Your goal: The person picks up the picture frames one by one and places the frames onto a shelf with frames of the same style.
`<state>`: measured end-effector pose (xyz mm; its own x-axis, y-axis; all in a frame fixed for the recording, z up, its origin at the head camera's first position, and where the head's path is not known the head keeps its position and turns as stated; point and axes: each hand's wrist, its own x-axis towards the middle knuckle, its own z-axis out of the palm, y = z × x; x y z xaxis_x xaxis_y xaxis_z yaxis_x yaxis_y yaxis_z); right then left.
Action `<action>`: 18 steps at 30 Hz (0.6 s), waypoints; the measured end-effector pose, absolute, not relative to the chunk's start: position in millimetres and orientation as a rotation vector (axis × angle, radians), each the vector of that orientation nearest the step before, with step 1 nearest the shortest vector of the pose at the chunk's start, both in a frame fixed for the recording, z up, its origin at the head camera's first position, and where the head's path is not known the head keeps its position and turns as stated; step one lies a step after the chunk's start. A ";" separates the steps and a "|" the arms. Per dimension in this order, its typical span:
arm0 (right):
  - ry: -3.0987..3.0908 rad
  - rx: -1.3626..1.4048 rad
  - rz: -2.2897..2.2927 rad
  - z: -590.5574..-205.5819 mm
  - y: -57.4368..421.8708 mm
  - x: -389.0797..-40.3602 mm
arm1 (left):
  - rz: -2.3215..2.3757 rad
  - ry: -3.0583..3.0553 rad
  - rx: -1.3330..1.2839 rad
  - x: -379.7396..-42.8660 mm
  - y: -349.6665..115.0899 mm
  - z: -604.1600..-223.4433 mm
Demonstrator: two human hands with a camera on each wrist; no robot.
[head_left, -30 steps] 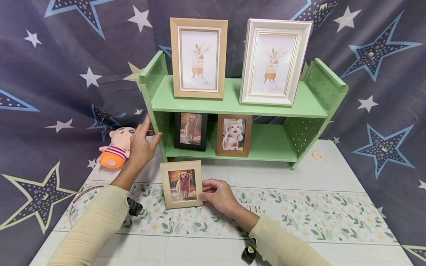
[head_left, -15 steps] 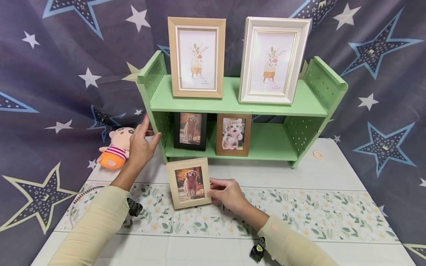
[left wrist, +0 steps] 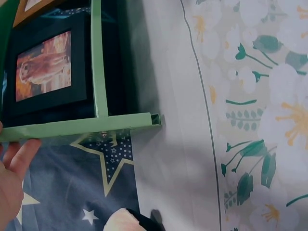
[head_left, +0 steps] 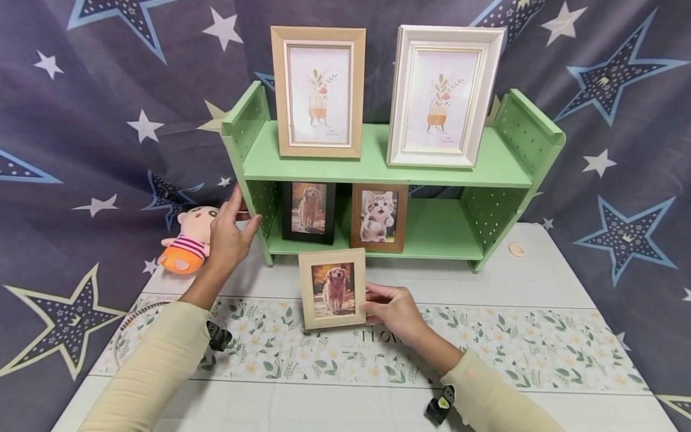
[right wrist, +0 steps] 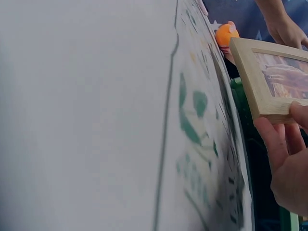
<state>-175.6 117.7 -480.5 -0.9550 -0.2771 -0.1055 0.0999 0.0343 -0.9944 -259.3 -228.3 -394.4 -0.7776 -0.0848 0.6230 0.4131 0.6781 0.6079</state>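
Note:
A light-wood picture frame (head_left: 332, 321) with a dog photo is held off the table by my right hand (head_left: 396, 312), pinched at its right edge. In the right wrist view the thumb lies on the front of this picture frame (right wrist: 248, 79) and the fingers behind it. My left hand (head_left: 232, 234) grips the left side panel of a green shelf (head_left: 335, 171). In the left wrist view its fingers (left wrist: 24, 156) press the panel's outer face. A black picture frame (head_left: 309, 237) and a brown picture frame (head_left: 356, 219) stand on the lower level, behind the held one.
On the upper level stand a tan picture frame (head_left: 320, 151) and a white picture frame (head_left: 432, 159). A plush toy (head_left: 183, 255) sits left of the shelf, partly behind my left hand. A small peach ring (head_left: 516, 249) lies on the table (head_left: 302, 402) at right.
My right hand has carried the light-wood picture frame to the right and slightly up, to below the gap between the lower-level frames. My left hand stays at the shelf's side.

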 end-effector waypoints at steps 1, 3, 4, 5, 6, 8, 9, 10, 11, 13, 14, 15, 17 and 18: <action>2.040 -0.178 -2.011 -479.9 121.2 -175.8 | -1.026 -2.255 -0.255 -259.3 -228.1 -394.5; 2.044 -0.170 -2.016 -478.1 128.4 -175.8 | -1.028 -2.256 -0.255 -259.1 -227.9 -394.7; 2.052 -0.162 -2.015 -477.1 131.9 -176.3 | -1.026 -2.255 -0.254 -259.2 -228.0 -394.7; 2.060 -0.155 -2.015 -475.8 135.3 -176.4 | -1.026 -2.255 -0.253 -259.0 -228.0 -394.7; 2.065 -0.145 -2.020 -474.5 138.6 -176.7 | -1.027 -2.255 -0.253 -258.9 -228.1 -394.8; 2.084 -0.133 -2.020 -472.1 145.7 -177.3 | -1.027 -2.259 -0.250 -258.7 -228.3 -395.0; 2.090 -0.114 -2.026 -471.0 149.3 -177.9 | -1.027 -2.261 -0.250 -258.7 -228.4 -395.1; 2.099 -0.100 -2.033 -470.0 152.8 -178.5 | -1.028 -2.262 -0.249 -258.5 -228.4 -395.1; 2.102 -0.087 -2.041 -468.8 156.7 -178.9 | -1.031 -2.264 -0.249 -258.2 -228.2 -395.1; 2.116 -0.069 -2.052 -465.9 165.4 -180.1 | -1.031 -2.268 -0.248 -258.1 -228.0 -395.0; 2.128 -0.057 -2.056 -464.3 169.9 -180.6 | -1.031 -2.270 -0.247 -257.9 -227.8 -394.8; 2.137 -0.043 -2.063 -463.1 174.4 -181.4 | -1.030 -2.271 -0.247 -257.7 -227.7 -394.5; 2.153 -0.037 -2.077 -459.8 183.6 -182.8 | -1.028 -2.270 -0.247 -257.6 -227.6 -394.1; 2.160 -0.034 -2.088 -458.2 188.1 -183.5 | -1.029 -2.269 -0.246 -257.5 -227.4 -393.8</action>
<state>-183.5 188.1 -458.2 -0.9904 -0.1110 -0.0827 0.0789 0.0386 -0.9961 -257.5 -227.4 -393.8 -0.7859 -0.0840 0.6126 0.4053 0.6783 0.6129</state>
